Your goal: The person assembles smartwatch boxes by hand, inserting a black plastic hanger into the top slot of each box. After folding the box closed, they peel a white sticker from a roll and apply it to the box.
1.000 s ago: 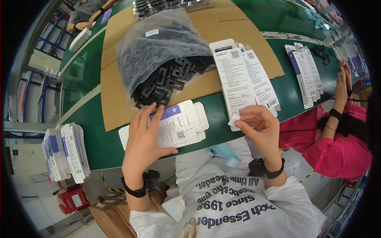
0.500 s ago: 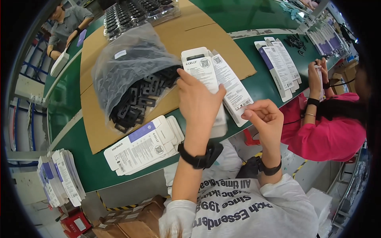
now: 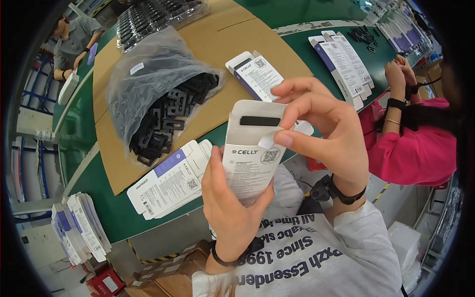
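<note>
My left hand (image 3: 230, 218) is wrapped around a slim white printed carton (image 3: 250, 180), holding it tilted up above the table's near edge. The carton's top end is open, and a black strip-shaped piece (image 3: 260, 121) shows against the white inside. My right hand (image 3: 329, 136) is at that top end, with thumb and index finger pinching a small whitish translucent tab (image 3: 267, 140) against the carton's upper edge. Beyond my hands lies another white and purple carton (image 3: 255, 74), its end open with something dark inside; my right fingers partly hide it.
A grey plastic bag (image 3: 148, 79) of black clip-like parts (image 3: 168, 119) lies on the cardboard sheet (image 3: 292, 54). Flat cartons (image 3: 170, 180) sit at the table's near left. Trays (image 3: 158, 22) stand behind. A person in pink (image 3: 405, 153) works at right, another person (image 3: 76, 39) at far left.
My left hand has lifted the carton off the table and brought it nearer. My right hand has moved up to the carton's open end with the small tab.
</note>
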### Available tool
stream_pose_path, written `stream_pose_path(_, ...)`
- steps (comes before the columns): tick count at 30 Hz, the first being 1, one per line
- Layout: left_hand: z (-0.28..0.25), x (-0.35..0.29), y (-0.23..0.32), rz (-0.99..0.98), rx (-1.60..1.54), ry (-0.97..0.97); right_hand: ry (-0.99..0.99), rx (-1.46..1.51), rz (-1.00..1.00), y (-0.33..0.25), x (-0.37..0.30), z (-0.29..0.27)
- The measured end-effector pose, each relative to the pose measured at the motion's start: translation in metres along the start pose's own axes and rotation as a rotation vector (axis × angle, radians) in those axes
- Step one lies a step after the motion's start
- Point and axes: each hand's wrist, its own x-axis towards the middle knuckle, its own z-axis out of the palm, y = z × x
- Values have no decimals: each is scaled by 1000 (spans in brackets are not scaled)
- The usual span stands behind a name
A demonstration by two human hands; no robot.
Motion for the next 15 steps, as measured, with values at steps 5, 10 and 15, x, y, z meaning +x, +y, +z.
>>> stream_pose_path(5,-5,0,0,47,-18,-1,31,-76,30,5,-1,7)
stream_pose_path(10,-6,-2,-1,61,-7,21,95,-93,25,0,-2,11)
stream_pose_path(15,-9,-2,-1,71,16,27,66,-125,-45,2,-2,11)
